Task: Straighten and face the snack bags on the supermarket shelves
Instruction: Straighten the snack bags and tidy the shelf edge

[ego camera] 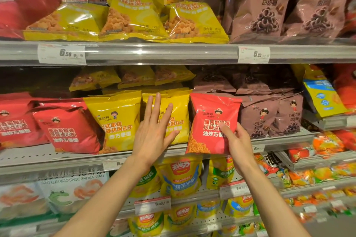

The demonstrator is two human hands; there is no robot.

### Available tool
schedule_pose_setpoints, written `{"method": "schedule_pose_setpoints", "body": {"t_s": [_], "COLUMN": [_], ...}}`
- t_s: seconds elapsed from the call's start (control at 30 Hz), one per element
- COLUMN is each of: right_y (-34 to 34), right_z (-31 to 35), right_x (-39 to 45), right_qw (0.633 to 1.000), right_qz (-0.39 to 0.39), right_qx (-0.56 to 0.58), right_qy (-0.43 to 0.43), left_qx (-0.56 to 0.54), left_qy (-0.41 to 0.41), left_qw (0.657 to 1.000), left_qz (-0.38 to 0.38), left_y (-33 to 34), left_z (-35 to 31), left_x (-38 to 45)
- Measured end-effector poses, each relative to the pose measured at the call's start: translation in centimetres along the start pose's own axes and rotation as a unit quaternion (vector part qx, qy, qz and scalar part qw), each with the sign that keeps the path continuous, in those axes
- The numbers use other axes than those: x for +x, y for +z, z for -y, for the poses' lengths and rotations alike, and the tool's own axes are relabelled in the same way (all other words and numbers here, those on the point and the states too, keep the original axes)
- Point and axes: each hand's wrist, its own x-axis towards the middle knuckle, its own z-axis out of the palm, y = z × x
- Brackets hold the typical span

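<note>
Right hand (236, 141) pinches the upright red bag (212, 123) at its lower right corner; left hand (154, 131), fingers spread flat, presses the yellow bag (178, 119) at nine o'clock from it

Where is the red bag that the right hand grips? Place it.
In the head view, the red bag stands right of centre at the middle shelf's front edge, gripped by the right hand, between a yellow bag and brown bags.
</note>
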Motion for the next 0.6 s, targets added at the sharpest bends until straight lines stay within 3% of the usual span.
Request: {"method": "schedule_pose_setpoints", "body": {"t_s": [0.2, 0.3, 0.43, 0.6], "right_y": [0.0, 0.0, -0.3, -0.5], "right_z": [-0.2, -0.2, -0.3, -0.9], "right_x": [-0.4, -0.5, -0.9, -2.1], "right_qw": [1.0, 1.0, 0.999, 0.999], "right_qz": [-0.002, 0.0, 0.0, 0.002], "right_qx": [0.006, 0.009, 0.012, 0.032], "right_qy": [0.015, 0.023, 0.032, 0.043], "left_qx": [0.014, -0.05, -0.201, -0.259], "left_qy": [-0.007, -0.034, -0.056, -0.108], "left_qw": [0.998, 0.994, 0.977, 0.96], "left_qz": [0.065, 0.093, 0.046, -0.011], "left_y": [-0.6, -1.1, -2.6, -4.2], "left_z": [0.4, 0.0, 0.2, -0.1], "left_x": [-0.4, 0.1, -0.3, -2.7]}}
